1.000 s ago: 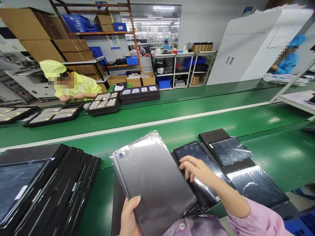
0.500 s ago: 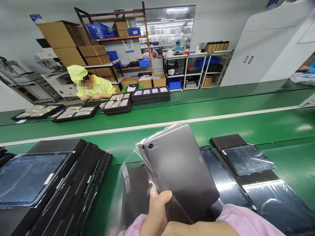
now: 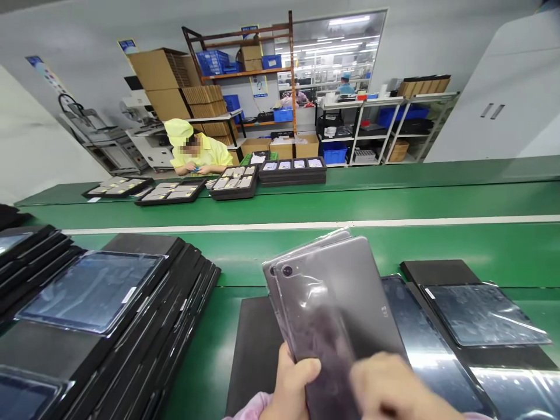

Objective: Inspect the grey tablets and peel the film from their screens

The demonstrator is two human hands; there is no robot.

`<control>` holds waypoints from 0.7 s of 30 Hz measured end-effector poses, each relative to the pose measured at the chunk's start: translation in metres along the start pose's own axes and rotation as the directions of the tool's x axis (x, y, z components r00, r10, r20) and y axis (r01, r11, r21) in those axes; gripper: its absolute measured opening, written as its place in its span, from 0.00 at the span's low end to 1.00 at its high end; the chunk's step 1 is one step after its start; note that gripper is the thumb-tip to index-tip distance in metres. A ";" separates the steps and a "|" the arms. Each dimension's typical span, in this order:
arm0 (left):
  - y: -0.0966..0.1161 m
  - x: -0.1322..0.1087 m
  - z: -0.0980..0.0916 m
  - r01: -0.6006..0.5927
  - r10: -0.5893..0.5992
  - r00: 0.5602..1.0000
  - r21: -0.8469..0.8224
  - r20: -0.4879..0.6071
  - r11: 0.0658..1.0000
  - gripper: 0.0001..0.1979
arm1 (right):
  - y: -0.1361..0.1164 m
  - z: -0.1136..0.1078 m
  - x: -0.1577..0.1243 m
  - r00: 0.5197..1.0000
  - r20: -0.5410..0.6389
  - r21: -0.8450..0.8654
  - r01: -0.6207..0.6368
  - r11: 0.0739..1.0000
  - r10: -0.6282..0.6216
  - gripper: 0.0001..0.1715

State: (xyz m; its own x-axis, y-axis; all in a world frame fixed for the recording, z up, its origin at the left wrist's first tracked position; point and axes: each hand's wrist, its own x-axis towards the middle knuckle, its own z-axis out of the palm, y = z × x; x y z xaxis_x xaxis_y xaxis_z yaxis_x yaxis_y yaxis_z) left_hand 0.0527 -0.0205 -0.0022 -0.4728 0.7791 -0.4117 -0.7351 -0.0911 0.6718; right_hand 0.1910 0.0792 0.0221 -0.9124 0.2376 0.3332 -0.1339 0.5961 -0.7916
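Note:
I hold a grey tablet (image 3: 336,297), back side up with its camera lens at the top left, in a clear plastic bag. My left hand (image 3: 291,388) grips its lower left edge, thumb across the back. My right hand (image 3: 394,391) is blurred at the lower right, against the tablet's lower edge; its fingers do not show clearly. More bagged tablets (image 3: 481,315) lie on black trays to the right.
A stack of black trays (image 3: 144,326) with a bagged tablet (image 3: 91,289) on top sits at my left. The green conveyor (image 3: 394,204) runs across. A person in yellow (image 3: 199,154) works at trays (image 3: 231,184) on the far side. Shelves and boxes stand behind.
The view has turned left. The tablet has risen and turned more upright in the bag. My right hand has left the tablets on the right and come to the held tablet's lower edge.

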 end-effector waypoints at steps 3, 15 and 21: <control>0.001 0.005 -0.011 0.004 -0.008 0.996 -0.045 -0.094 0.999 0.18 | 0.027 -0.032 -0.010 0.896 -0.336 0.055 -0.289 0.956 0.290 0.06; 0.056 -0.012 -0.045 -0.055 0.064 0.819 0.033 -0.571 0.998 0.16 | 0.016 -0.036 0.016 0.785 -0.132 0.518 -0.466 0.717 0.605 0.34; 0.101 -0.033 -0.075 -0.205 0.121 0.568 0.003 -0.814 0.979 0.09 | -0.021 -0.037 0.038 0.763 -0.141 -0.175 -0.646 0.743 0.630 0.40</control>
State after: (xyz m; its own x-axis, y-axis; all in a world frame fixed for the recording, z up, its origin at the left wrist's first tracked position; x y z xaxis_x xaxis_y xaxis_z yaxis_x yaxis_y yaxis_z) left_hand -0.0427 -0.1018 0.0331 -0.7528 -0.0738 -0.6540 -0.6216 -0.2469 0.7434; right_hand 0.1737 0.1040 0.0699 -0.7263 0.6655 -0.1720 0.5574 0.4237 -0.7140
